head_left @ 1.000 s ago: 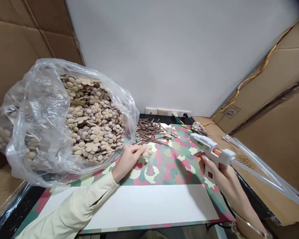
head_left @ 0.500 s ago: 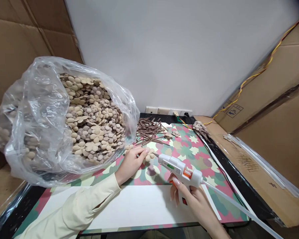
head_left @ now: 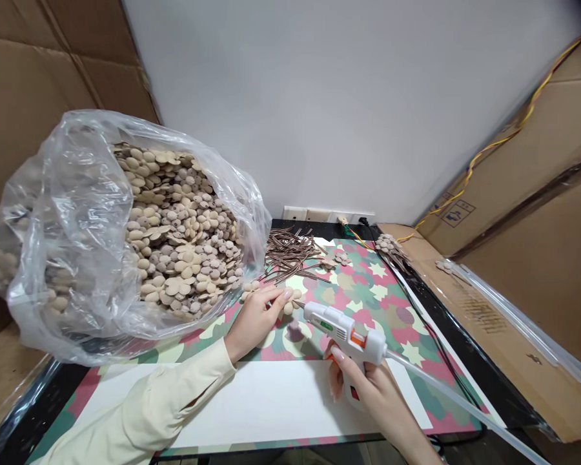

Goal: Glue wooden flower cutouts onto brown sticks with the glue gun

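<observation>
My right hand (head_left: 368, 387) grips a white glue gun (head_left: 343, 328) with an orange trigger. Its nozzle points left at a tan flower-shaped piece (head_left: 290, 301) lying on the patterned mat (head_left: 368, 297). A clear glue stick (head_left: 445, 400) juts from the gun's back toward the lower right. My left hand (head_left: 256, 318), in a cream sleeve, rests on the mat with its fingertips pinching down on that flower piece. The nozzle tip is right beside the piece.
A big clear plastic bag (head_left: 77, 245) full of tan and brown flower pieces lies at the left. Brown strips (head_left: 288, 252) and a small heap of flowers (head_left: 387, 245) sit at the mat's far end. White paper (head_left: 252, 400) lies in front. Cardboard walls and glue sticks (head_left: 513, 316) stand right.
My right hand swung the glue gun from the right side of the mat leftward and down to the flower piece. My left hand stayed on that piece.
</observation>
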`<state>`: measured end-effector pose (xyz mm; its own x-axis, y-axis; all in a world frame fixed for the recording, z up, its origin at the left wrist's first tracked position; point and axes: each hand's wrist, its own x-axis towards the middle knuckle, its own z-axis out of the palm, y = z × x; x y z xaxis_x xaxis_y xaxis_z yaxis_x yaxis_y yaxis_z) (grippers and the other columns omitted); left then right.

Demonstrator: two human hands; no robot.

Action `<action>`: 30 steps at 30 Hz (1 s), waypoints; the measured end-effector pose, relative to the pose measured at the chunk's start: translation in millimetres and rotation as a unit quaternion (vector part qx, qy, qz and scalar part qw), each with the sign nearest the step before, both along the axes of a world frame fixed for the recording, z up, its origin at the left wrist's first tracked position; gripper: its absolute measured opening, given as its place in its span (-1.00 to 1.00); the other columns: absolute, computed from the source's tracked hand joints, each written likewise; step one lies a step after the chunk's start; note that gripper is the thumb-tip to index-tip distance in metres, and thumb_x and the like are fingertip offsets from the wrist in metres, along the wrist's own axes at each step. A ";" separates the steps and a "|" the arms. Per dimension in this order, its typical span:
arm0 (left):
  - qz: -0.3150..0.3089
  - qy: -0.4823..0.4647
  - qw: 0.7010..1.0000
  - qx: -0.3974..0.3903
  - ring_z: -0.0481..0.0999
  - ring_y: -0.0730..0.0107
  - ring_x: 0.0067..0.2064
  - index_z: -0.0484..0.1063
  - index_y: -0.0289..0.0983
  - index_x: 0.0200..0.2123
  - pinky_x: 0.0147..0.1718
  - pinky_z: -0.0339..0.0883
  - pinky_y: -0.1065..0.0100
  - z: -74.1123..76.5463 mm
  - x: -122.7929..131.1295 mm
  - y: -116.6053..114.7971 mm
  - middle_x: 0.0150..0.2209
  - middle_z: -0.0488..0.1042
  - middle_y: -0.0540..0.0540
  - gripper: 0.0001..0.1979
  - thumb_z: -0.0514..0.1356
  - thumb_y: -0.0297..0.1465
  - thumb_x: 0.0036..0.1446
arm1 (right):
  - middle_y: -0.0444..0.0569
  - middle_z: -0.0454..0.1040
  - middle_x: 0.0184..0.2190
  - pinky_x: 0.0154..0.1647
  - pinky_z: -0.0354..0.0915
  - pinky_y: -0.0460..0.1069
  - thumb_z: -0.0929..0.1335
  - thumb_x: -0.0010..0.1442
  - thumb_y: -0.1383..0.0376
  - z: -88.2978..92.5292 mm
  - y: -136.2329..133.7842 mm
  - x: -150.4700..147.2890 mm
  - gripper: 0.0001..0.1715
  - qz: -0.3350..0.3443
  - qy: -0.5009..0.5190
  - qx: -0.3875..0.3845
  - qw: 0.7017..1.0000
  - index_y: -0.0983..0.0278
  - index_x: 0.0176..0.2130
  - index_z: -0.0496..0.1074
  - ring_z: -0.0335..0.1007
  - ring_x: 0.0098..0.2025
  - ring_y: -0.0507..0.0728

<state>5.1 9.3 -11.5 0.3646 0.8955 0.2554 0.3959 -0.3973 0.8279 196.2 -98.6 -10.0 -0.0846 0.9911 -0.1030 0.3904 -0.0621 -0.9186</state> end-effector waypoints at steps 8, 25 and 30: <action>-0.004 -0.009 1.000 -0.008 0.38 0.35 -0.26 0.52 -0.26 -0.34 -0.23 0.18 0.40 -0.8 0.3 0.0 -0.44 0.46 -0.03 -0.66 -0.01 -0.27 0.23 | -0.10 0.40 -0.64 -0.36 0.19 -0.06 0.13 0.28 0.10 -1.1 0.1 0.8 -0.51 0.006 0.003 0.001 1.000 0.28 -0.42 0.46 0.30 -0.53 0.07; -0.016 -0.026 0.999 -0.030 0.33 0.43 -0.42 0.49 -0.25 -0.33 -0.42 0.16 0.45 -0.6 1.0 0.0 -0.49 0.42 0.01 -0.67 -0.03 -0.25 0.23 | -0.11 0.33 -0.71 -0.30 0.20 -0.08 0.15 0.26 0.08 4.0 -0.5 -3.7 -0.47 -0.020 -0.006 0.004 1.000 0.26 -0.63 0.29 0.31 -0.50 0.08; -0.010 -0.026 0.999 -0.035 0.31 0.43 -0.44 0.42 -0.27 -0.47 -0.46 0.15 0.46 -1.3 1.0 0.3 -0.52 0.39 0.01 -0.64 -0.03 -0.24 0.23 | -0.10 0.33 -0.70 -0.37 0.19 -0.08 0.12 0.26 0.05 4.4 -1.6 -4.3 -0.43 -0.022 -0.019 -0.010 1.000 0.26 -0.65 0.25 0.26 -0.55 0.06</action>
<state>6.0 9.6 -12.8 0.3698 0.9046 0.2119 0.3451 -0.3456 0.8726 191.9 -100.1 -5.6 -0.0375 0.9915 -0.1245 0.4214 -0.0973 -0.9017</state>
